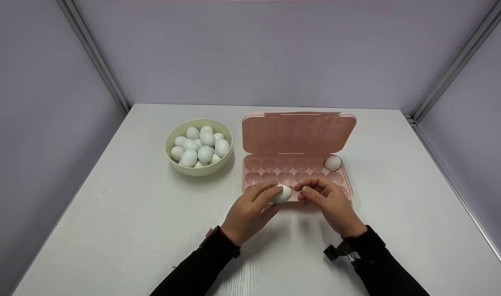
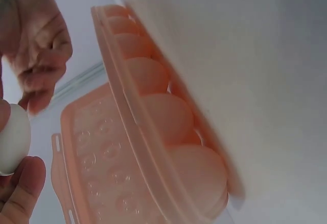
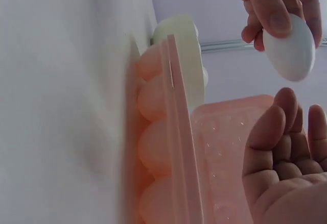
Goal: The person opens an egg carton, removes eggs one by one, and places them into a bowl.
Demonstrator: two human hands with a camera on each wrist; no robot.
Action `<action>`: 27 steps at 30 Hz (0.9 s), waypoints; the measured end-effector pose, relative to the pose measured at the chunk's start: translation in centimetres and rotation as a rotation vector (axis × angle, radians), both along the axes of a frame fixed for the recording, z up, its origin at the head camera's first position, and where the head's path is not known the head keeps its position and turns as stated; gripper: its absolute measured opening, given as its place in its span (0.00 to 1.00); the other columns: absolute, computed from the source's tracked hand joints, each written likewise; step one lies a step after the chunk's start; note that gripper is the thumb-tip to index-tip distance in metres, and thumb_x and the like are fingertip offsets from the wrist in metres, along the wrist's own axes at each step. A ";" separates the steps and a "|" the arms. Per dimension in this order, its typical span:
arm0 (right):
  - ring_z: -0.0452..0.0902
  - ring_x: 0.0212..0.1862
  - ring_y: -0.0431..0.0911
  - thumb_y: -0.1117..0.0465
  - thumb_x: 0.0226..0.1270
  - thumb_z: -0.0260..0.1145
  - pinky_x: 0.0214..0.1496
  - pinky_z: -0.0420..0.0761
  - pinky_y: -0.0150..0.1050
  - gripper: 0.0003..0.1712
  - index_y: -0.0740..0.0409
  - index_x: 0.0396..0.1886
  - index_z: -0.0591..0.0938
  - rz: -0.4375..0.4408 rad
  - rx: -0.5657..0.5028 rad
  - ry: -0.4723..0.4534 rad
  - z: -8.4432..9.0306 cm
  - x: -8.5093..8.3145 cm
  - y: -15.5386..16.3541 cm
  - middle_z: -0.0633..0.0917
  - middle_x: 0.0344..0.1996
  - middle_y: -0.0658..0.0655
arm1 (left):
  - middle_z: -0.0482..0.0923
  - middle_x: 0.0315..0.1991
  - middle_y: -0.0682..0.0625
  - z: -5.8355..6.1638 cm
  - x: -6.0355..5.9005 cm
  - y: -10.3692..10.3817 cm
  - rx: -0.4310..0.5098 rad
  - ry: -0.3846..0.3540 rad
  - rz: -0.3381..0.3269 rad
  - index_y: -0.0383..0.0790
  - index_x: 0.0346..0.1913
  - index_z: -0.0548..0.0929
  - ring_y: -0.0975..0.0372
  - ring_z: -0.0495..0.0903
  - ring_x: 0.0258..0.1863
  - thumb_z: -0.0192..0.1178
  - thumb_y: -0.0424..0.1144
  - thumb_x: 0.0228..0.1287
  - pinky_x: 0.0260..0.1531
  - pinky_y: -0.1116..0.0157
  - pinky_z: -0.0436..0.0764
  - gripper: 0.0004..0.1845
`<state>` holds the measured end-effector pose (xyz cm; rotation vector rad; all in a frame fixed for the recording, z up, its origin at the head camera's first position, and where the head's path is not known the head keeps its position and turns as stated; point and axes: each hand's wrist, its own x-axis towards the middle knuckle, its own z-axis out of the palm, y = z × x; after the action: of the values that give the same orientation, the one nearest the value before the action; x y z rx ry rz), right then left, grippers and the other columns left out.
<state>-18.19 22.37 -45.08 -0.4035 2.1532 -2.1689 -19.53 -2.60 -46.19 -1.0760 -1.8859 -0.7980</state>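
Note:
My left hand (image 1: 251, 209) pinches a white egg (image 1: 281, 194) over the front edge of a pink egg carton (image 1: 247, 167). To its right, my right hand (image 1: 330, 204) hovers near the egg with loosely bent fingers and nothing in them. The right wrist view shows a small gap between the egg (image 3: 292, 50) and the right fingertips (image 3: 286, 100). The carton's lid (image 1: 298, 133) stands raised at the back. One white egg (image 1: 332, 163) sits in the back right cup. Both hands hide part of the carton's front row.
Left of the carton stands a pale green bowl (image 1: 199, 171) heaped with several white eggs (image 1: 205, 153). The white table (image 1: 123, 205) is bounded by grey walls (image 1: 254, 53) at the back and sides. A dark device (image 1: 337, 250) is strapped at the right wrist.

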 end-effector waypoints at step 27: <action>0.81 0.38 0.39 0.52 0.79 0.69 0.39 0.78 0.27 0.18 0.63 0.52 0.86 -0.397 0.521 0.179 1.8 -3.8 6.8 0.89 0.39 0.51 | 0.87 0.53 0.34 4.8 -12.1 -16.7 -0.005 -0.826 0.672 0.30 0.63 0.81 0.41 0.86 0.52 0.69 0.49 0.72 0.54 0.43 0.82 0.28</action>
<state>-22.01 29.19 -43.26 -0.1432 2.9870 -1.6515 -31.63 -19.30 -41.43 -0.0130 -2.6927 -0.8862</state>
